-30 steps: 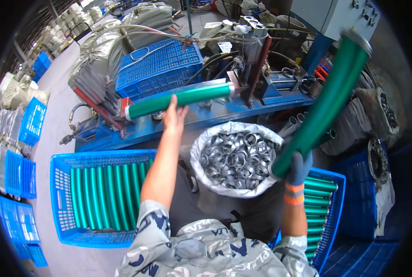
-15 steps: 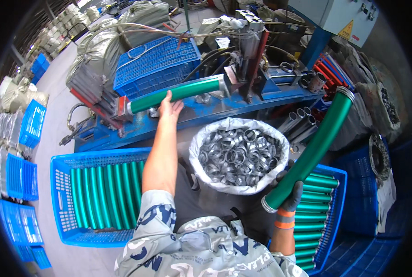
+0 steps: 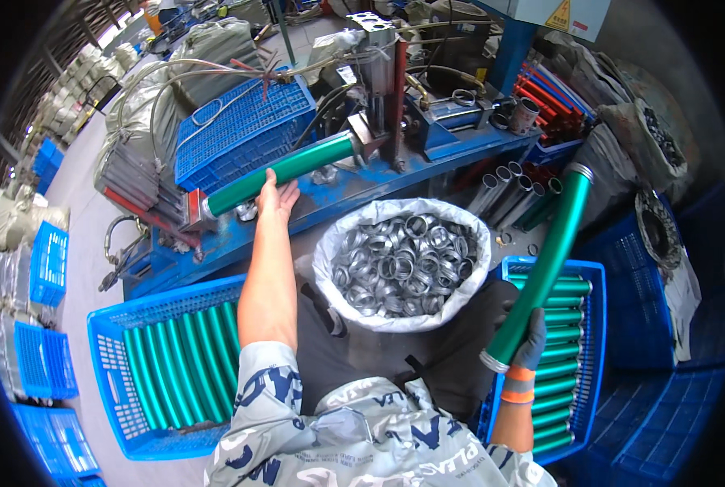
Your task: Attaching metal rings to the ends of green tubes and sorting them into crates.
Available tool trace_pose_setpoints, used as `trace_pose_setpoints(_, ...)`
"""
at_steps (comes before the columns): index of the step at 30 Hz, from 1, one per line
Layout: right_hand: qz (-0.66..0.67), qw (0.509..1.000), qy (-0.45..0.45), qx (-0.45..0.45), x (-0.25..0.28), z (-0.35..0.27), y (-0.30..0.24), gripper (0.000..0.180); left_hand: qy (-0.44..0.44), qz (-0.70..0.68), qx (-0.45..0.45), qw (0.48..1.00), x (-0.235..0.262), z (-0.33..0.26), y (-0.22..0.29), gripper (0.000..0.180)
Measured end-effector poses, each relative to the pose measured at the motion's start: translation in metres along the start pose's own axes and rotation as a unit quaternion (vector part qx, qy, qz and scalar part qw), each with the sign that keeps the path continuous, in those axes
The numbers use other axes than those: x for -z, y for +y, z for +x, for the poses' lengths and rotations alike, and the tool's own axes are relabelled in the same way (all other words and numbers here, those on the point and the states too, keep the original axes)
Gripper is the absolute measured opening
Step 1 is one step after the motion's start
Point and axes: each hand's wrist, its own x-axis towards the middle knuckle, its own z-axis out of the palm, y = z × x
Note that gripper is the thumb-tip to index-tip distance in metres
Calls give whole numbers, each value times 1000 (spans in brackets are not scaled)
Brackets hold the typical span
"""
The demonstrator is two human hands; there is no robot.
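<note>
Head view. The left hand [image 3: 276, 197] is lying at upper centre-left of the frame, palm flat and fingers spread, resting against the underside of a green tube [image 3: 281, 174] that is sitting in the blue press machine [image 3: 395, 105]. It is pressing or steadying the tube rather than closing around it; no grasp is showing. The tube's long axis is running from lower left to upper right, its right end meeting the machine's head and its left end butting a red-and-white stop [image 3: 196, 209].

The right hand [image 3: 529, 345], in a dark glove with an orange cuff, is sitting at lower right of the frame and is wrapping closed around the lower end of a second green tube [image 3: 541, 272]. That tube's axis is rising steeply up and slightly rightward from the hand, its metal-ringed top end standing free near the right-hand blue crate [image 3: 594, 268] of finished tubes.

The left hand is plainly the nearer one to the machine; the held tube is lying well apart from it, to the right, across the white sack of metal rings [image 3: 401, 264]. A left-hand blue crate [image 3: 107, 365] of green tubes is lying at lower left.
</note>
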Motion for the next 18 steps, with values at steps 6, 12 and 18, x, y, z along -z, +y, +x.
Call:
trace_pose_setpoints(6, 16, 958, 179, 222, 100, 6, -24, 44, -115, -213, -55, 969, 39, 52, 30, 64)
trace_pose_setpoints(12, -279, 868, 390, 127, 295, -16, -2, 49, -31, -47, 111, 992, 65, 83, 8, 91)
trace_pose_setpoints(18, -301, 830, 462, -86, 357, -48, 34, 79, -112, 72, -5, 991, 63, -9, -68, 74)
